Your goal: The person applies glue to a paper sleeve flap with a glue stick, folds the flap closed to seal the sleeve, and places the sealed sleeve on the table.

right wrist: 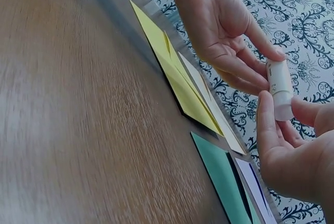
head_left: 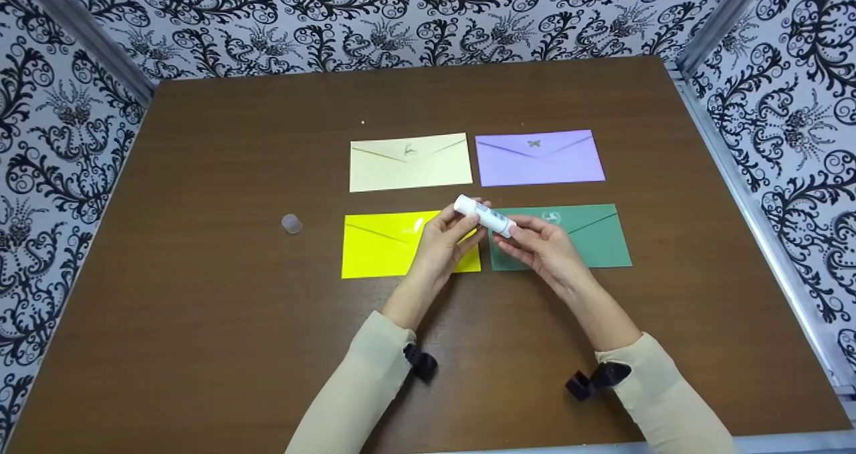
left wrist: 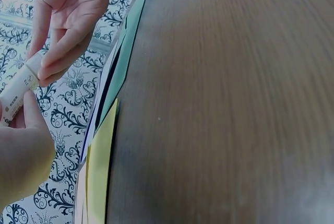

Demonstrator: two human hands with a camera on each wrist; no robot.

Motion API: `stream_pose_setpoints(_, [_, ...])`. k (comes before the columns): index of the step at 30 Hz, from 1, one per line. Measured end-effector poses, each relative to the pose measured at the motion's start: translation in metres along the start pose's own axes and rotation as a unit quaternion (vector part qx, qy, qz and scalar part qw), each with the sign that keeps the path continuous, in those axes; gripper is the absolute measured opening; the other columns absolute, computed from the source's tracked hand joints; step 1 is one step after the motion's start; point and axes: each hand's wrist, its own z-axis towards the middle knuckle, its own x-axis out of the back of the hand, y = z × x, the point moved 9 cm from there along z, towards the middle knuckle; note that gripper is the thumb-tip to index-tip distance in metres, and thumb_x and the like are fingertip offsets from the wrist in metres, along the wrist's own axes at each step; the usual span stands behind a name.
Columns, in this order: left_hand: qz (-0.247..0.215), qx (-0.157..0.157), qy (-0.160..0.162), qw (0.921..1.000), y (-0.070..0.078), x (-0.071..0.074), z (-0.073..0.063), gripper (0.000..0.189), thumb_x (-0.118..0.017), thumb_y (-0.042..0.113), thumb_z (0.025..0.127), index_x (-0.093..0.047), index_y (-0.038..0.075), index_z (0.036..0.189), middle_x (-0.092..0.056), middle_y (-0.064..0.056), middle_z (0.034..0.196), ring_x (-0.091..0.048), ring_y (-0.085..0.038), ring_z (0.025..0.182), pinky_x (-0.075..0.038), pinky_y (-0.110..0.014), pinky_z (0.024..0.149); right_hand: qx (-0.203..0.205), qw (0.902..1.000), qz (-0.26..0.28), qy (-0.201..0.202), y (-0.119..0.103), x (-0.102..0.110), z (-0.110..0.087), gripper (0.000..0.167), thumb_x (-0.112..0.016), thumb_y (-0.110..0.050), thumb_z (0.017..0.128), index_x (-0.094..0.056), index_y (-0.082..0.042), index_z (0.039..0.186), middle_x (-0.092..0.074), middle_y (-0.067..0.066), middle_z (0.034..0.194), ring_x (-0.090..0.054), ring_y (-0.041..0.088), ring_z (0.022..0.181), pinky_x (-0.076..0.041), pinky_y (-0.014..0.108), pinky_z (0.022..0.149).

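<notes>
A white glue stick [head_left: 485, 216] with printed lettering is held above the envelopes, tilted, between both hands. My left hand [head_left: 441, 240] pinches its upper left end with thumb and fingers. At the lower right end, the thumb and fingers of my right hand [head_left: 548, 250] grip the base, also seen in the right wrist view. Beneath the left hand lies a yellow envelope [head_left: 374, 247], partly covered. A green envelope [head_left: 595, 240] lies under the right hand. Apart from both hands, a small round whitish cap [head_left: 291, 224] rests on the table at the left.
Behind the front pair lie a cream envelope [head_left: 408, 166] and a purple envelope [head_left: 542, 163], side by side. All lie on a brown wooden table [head_left: 221, 347]. Black-and-white patterned panels [head_left: 341, 19] stand around its back and sides. A tiny pale speck [head_left: 363, 122] sits near the back.
</notes>
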Motion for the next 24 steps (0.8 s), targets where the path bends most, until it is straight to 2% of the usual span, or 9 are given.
stream_pose_setpoints(10, [0.001,0.004,0.009,0.9999,-0.0009,0.0026,-0.0011,0.040,-0.059,0.003,0.098,-0.055,-0.002,0.137,-0.062,-0.017,0.138,-0.064,-0.021,0.119,-0.047,-0.045,0.108,0.027,0.9991,-0.008,0.031,-0.0019,0.0014,0.0007,0.030,-0.064,0.001,0.094,-0.057,-0.002,0.123,-0.067,0.004,0.108,-0.071,0.013,0.098,-0.059,0.024,0.090])
stream_pose_setpoints(14, [0.007,0.005,0.009,0.9999,-0.0002,0.0030,-0.0013,0.040,-0.060,0.003,0.098,-0.055,-0.002,0.138,-0.062,-0.017,0.138,-0.064,-0.019,0.117,-0.047,-0.045,0.108,0.022,0.9995,-0.014,0.019,-0.0028,-0.0003,-0.0011,0.028,-0.061,-0.006,0.098,-0.056,-0.002,0.126,-0.064,0.004,0.113,-0.069,0.013,0.100,-0.058,0.026,0.093])
stream_pose_setpoints(19, [0.014,0.002,0.009,0.9999,0.0015,0.0036,-0.0014,0.041,-0.059,0.002,0.098,-0.054,-0.002,0.138,-0.062,-0.017,0.138,-0.064,-0.018,0.117,-0.048,-0.045,0.108,-0.003,0.9996,-0.026,0.003,0.0005,-0.0005,-0.0012,0.038,-0.055,-0.020,0.103,-0.050,0.003,0.133,-0.066,0.004,0.113,-0.072,0.013,0.099,-0.058,0.027,0.093])
stream_pose_setpoints(24, [0.009,0.000,0.001,1.0000,0.0021,0.0026,-0.0014,0.041,-0.058,0.001,0.098,-0.053,-0.003,0.139,-0.060,-0.019,0.140,-0.063,-0.019,0.120,-0.045,-0.047,0.110,-0.015,0.9996,-0.016,0.015,0.0036,0.0033,0.0002,0.039,-0.058,-0.017,0.101,-0.051,0.005,0.132,-0.066,0.006,0.111,-0.073,0.014,0.097,-0.059,0.026,0.091])
